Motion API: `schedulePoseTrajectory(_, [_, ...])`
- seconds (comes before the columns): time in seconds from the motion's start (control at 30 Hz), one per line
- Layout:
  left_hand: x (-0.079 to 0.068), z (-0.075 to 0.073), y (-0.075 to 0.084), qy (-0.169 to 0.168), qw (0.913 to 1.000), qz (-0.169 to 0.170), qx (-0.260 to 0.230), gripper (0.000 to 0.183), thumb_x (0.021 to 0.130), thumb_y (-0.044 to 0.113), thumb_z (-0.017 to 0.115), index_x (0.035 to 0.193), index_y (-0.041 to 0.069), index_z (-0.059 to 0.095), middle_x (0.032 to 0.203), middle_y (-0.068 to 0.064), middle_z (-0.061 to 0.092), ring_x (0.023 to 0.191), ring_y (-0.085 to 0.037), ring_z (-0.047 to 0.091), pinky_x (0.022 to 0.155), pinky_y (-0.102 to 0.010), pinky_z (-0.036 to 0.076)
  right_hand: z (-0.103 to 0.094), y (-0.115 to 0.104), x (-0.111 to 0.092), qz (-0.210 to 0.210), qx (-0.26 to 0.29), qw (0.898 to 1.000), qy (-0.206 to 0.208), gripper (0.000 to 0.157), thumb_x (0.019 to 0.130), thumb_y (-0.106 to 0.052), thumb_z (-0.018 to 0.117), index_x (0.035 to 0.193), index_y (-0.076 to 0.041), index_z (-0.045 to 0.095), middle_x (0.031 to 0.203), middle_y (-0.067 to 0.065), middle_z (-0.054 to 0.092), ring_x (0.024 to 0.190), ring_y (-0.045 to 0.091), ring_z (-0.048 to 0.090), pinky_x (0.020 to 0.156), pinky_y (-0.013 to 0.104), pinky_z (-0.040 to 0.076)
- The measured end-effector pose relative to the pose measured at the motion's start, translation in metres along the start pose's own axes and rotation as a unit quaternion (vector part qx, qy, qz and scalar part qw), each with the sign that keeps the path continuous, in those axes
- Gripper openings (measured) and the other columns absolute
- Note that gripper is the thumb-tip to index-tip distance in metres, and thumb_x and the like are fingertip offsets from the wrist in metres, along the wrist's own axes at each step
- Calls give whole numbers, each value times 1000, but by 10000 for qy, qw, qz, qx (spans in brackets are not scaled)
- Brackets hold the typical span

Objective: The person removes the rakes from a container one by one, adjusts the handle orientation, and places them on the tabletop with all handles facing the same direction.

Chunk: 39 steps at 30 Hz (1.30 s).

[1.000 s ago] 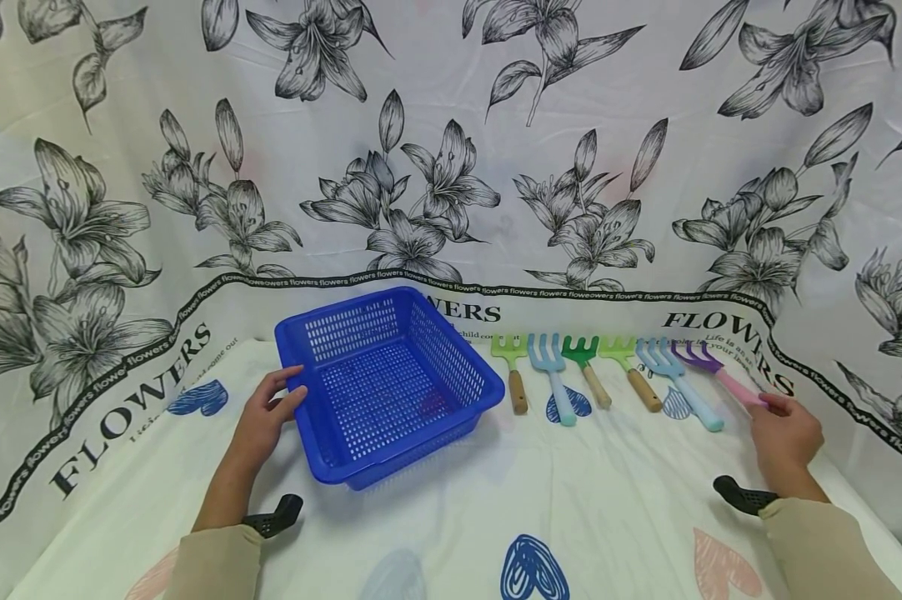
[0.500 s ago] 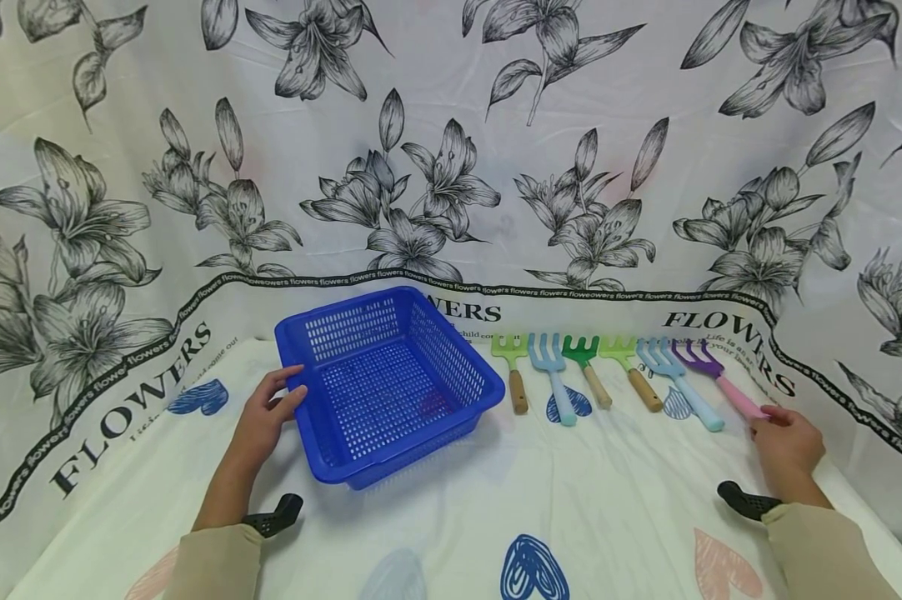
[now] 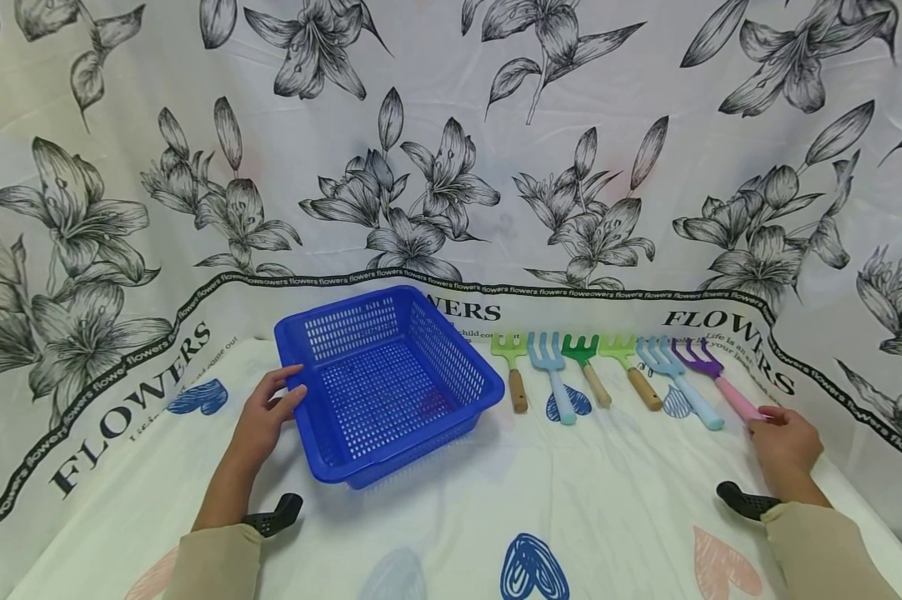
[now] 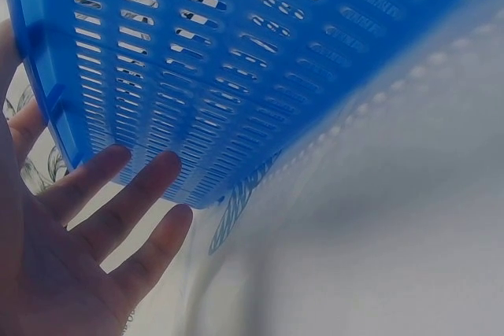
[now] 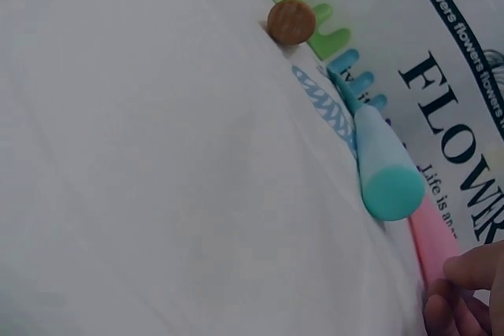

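My left hand (image 3: 262, 421) grips the left rim of a blue plastic basket (image 3: 331, 454), which has slotted walls. In the left wrist view, several fingers (image 4: 130, 202) reach beneath the rim beside the slotted wall. At the far right, my right hand (image 3: 787, 446) pinches the handle end of a hand rake (image 3: 738, 398) with purple tines and a pink handle. That rake lies last in a row, beside a light blue hand rake (image 3: 679, 379). In the right wrist view, thumb and fingertips meet on the pink handle (image 5: 433, 241); its tines are mostly hidden.
More hand rakes line the back of the table: a light green one (image 3: 517, 387) with a wooden handle, a light blue one (image 3: 558, 387), a dark green one (image 3: 589, 375) and another light green one (image 3: 638, 379). A flower-printed curtain (image 3: 451, 167) hangs close behind them.
My right hand has shifted slightly down and right with the end of the pink handle, and the rake lies a little lower. The left hand and basket have stayed in place.
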<state>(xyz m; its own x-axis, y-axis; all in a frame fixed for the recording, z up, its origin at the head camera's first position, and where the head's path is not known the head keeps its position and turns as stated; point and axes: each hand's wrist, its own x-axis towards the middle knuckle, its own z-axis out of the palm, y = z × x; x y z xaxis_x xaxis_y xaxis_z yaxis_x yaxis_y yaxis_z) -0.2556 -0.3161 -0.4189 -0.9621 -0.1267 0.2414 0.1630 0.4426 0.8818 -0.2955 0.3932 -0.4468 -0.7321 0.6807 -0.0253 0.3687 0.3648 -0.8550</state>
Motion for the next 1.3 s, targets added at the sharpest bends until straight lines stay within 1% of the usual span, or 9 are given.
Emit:
schedulePoseTrajectory(0.37, [0,3,-3,28,10000,28,-56,58,101,39,51,150,14,34,154,-24,26,128,-50,41,96,-61,44,-7,1,-1,-157,-140,9998,-16,47,96,-10,53,140,3,44,121,24,49,82,26,53,43,15,42])
schedulePoseTrajectory(0.47, [-1,5,-2,3,10000,1,-77,58,101,40,50,151,15,34,154,-23,26,129,-50,40,96,-61,43,-13,3,-2,-354,-384,9986,-68,49,96,-14,52,141,4,43,122,26,48,87,28,52,44,16,41])
schedulePoseTrajectory(0.6, [-1,7,0,-18,9999,-70,-120,60,100,42,51,151,16,33,155,-22,25,131,-50,38,98,-61,41,-24,7,-5,-606,-637,9958,-248,53,97,-19,53,141,6,40,125,29,46,88,28,53,45,17,42])
schedulePoseTrajectory(0.77, [-1,6,2,-29,9997,-101,-231,62,99,43,52,151,15,33,154,-22,26,131,-49,38,98,-61,41,-32,5,-13,-807,-740,9922,-600,56,99,-23,52,143,6,36,129,30,44,72,10,57,47,19,47])
schedulePoseTrajectory(0.87, [0,5,2,-68,9994,-79,-322,63,99,43,52,151,15,32,154,-22,25,132,-50,36,99,-61,40,-32,1,-21,-919,-799,9889,-849,60,100,-30,51,145,7,33,132,32,42,80,21,63,48,18,49])
schedulePoseTrajectory(0.97, [1,4,0,-111,9990,-93,-417,65,99,42,53,153,16,28,155,-23,24,133,-50,36,99,-61,40,-32,-5,-29,-1320,-985,9801,-1112,66,101,-39,49,144,8,33,133,35,40,97,41,61,53,21,50])
schedulePoseTrajectory(1.03, [2,3,-1,-109,9987,-122,-473,68,99,41,53,155,17,22,154,-25,24,132,-49,37,98,-61,40,-30,-10,-36,-1699,-1155,9709,-1229,69,100,-44,49,142,9,35,132,36,41,108,48,55,61,31,53])
schedulePoseTrajectory(1.2, [4,-4,-3,-128,9992,-142,-354,81,99,40,54,157,18,2,149,-30,30,126,-49,44,96,-61,42,-23,-18,-51,-2709,-1528,9411,-1325,66,99,-44,52,138,8,43,130,36,46,110,52,49,72,54,49])
schedulePoseTrajectory(1.3, [3,-12,0,-291,9996,-47,10,82,100,38,52,157,16,-4,145,-34,33,123,-50,46,95,-62,43,-19,-19,-60,-3203,-1666,9206,-1489,62,98,-40,56,138,7,44,130,36,47,107,51,51,72,57,49])
